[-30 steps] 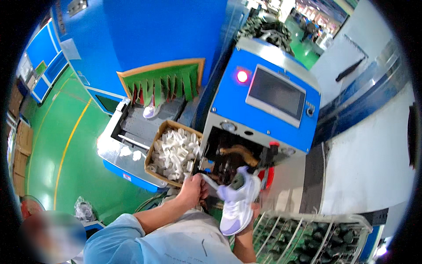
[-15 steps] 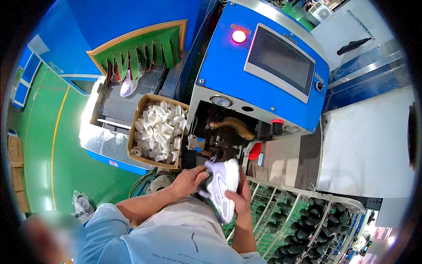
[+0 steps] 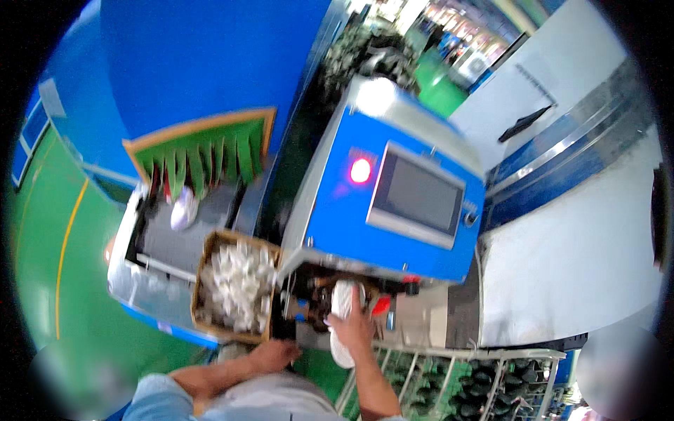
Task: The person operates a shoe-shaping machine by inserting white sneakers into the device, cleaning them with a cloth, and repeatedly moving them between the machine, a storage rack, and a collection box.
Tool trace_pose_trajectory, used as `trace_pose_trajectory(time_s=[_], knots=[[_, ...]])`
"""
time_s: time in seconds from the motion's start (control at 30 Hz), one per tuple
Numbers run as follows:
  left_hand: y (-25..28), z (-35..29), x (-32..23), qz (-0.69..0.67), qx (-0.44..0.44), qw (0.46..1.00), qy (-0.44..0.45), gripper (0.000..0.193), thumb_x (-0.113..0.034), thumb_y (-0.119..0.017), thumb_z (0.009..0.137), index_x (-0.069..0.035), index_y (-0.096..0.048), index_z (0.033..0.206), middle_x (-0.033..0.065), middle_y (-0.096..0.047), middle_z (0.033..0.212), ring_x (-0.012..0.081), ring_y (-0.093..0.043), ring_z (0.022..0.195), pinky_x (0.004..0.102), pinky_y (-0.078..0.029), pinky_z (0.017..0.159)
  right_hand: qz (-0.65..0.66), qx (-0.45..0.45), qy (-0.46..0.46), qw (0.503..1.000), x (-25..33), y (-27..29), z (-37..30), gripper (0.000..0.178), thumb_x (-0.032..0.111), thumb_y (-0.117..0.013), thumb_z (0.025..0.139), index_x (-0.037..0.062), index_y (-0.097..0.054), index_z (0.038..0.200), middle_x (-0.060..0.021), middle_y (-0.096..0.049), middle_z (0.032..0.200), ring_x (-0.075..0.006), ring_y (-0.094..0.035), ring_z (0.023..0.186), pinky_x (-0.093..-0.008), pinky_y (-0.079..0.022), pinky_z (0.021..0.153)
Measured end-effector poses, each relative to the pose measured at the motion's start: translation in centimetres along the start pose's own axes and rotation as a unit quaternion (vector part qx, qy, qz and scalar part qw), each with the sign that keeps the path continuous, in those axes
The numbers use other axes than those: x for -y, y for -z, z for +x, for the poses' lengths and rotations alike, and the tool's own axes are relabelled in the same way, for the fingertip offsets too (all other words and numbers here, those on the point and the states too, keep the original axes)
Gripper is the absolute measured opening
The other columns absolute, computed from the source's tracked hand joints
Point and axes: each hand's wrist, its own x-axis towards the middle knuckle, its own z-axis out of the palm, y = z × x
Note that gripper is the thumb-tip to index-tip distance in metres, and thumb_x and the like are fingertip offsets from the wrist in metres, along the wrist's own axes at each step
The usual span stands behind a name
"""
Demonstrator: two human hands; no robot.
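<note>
A sneaker (image 3: 343, 304) is in my right hand (image 3: 354, 334), its white sole turned up toward me. My fingers wrap round its middle, and its toe or heel end reaches into the dark opening of the blue machine (image 3: 333, 210). Below the carton, my left hand (image 3: 275, 355) is apart from the shoe; it is smeared by motion, so its fingers do not show clearly. The cardboard box (image 3: 199, 309) close above it holds many white curled pieces (image 3: 239, 284). Another white-and-lilac shoe (image 3: 184, 209) rests on the conveyor (image 3: 168, 242) at the left.
Green strip curtains (image 3: 203, 158) hang over the conveyor's far end. The machine carries a screen (image 3: 418, 196) and a glowing red lamp (image 3: 360, 170). At the lower right stands a wire rack (image 3: 463, 352) with several dark shoe-shaped pieces (image 3: 477, 389).
My right hand has moved the sneaker up to the machine's opening and turned its sole up. My left hand has left the shoe and moved down and left. The view has tilted upward.
</note>
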Motion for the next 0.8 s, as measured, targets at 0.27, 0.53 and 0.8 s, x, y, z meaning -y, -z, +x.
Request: trace_pose_trajectory(time_s=[0.27,0.53,0.8], knots=[[5.2,0.6,0.1,-0.013,0.027,0.977,0.209,0.043,-0.044,-0.051,0.093,-0.007,-0.065,0.110,0.0189,-0.068,0.096,0.0365,-0.064,0.092,0.0432,-0.049,0.079,0.002,-0.082,-0.010,0.997,-1.7,-1.5,0.3,0.095,0.053,-0.061,0.080,0.0136,-0.015,0.153,-0.0420,-0.051,0.119,-0.0492,-0.062,0.096,-0.0517,-0.051,0.078],[5.3,3.6,-0.6,0.022,0.144,0.978,0.146,0.049,-0.050,-0.050,0.093,-0.008,-0.065,0.115,0.0178,-0.069,0.099,0.0313,-0.066,0.095,0.0418,-0.049,0.085,0.037,-0.363,0.149,0.919,-3.8,-4.7,-0.9,0.086,0.039,-0.074,0.071,0.0097,-0.039,0.144,-0.0310,-0.061,0.100,-0.0415,-0.064,0.074,-0.0471,-0.053,0.060],[0.8,2.7,0.3,-0.476,0.096,0.840,0.243,0.076,-0.068,-0.043,0.089,-0.005,-0.052,0.131,0.0106,-0.063,0.111,0.0234,-0.055,0.112,0.0369,-0.039,0.102,-0.039,-0.295,0.090,0.950,-0.7,-8.3,-10.7,0.085,0.031,-0.074,0.075,0.0101,-0.032,0.146,-0.0269,-0.057,0.108,-0.0434,-0.060,0.096,-0.0486,-0.051,0.080]])
